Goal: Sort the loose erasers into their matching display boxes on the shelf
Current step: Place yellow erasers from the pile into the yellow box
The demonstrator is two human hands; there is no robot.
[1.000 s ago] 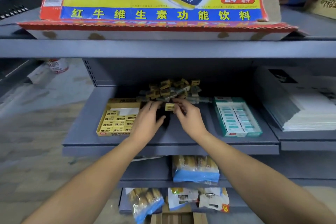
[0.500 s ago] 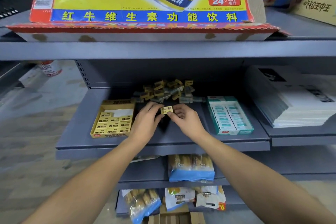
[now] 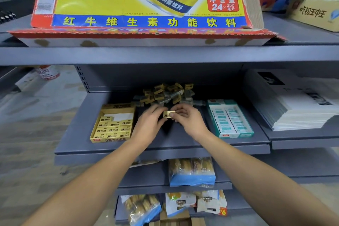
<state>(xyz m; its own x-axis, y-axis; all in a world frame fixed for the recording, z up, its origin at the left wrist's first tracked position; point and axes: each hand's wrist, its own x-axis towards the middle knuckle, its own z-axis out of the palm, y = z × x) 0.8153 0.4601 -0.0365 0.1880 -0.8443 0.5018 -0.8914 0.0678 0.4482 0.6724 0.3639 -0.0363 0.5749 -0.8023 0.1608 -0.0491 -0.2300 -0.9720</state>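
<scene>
Both hands have drawn closer since half a second ago, right thumb now lying over the eraser's face. Shelf grey, mid level, carries everything. Yellow box at left, nearly full of 2B erasers, one white gap at its back. Teal box at right, filled with rows. Pile of loose yellow and grey erasers at the back, between the boxes. Left hand in front of the pile, fingers curled, tips on the eraser's left end. Right hand pinches the same eraser, held above the shelf between both boxes.
</scene>
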